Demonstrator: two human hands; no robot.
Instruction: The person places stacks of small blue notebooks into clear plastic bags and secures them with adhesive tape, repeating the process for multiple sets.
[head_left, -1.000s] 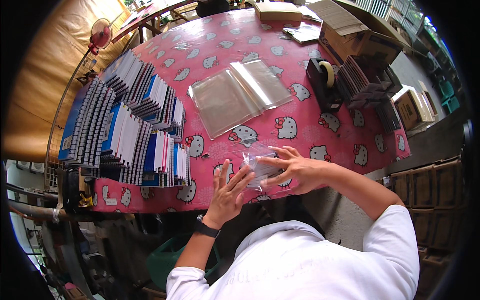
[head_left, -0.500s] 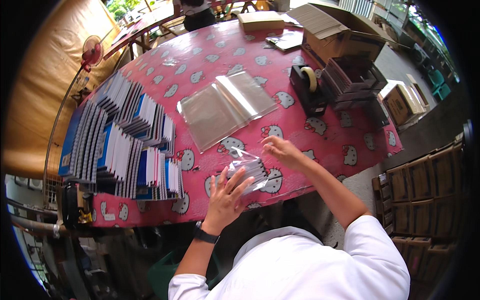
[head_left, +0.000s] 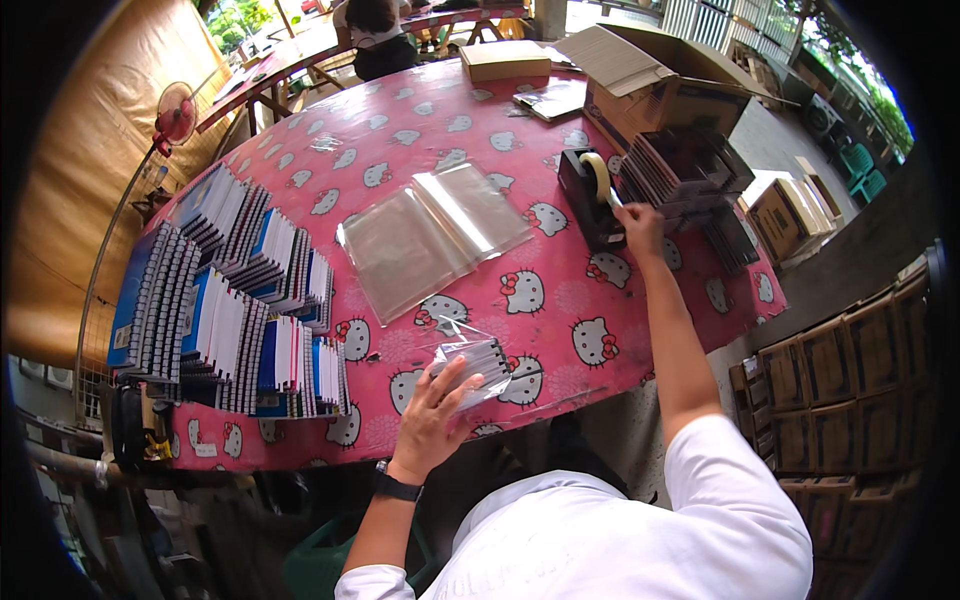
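Head view: left hand spread flat, pinning the bagged notebook pack at table's near edge; right hand pinching tape at the dispenser. Sealing step, looks like; next needs a clean tear, tape over bag flap.

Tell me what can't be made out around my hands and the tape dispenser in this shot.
Head view only:
- Right hand at the tape dispenser: fingertips too small to tell whether they pinch tape.
- Left hand covers part of the clear-bagged bundle; its contents blur.
- Open cardboard box: inside hidden by its flaps.
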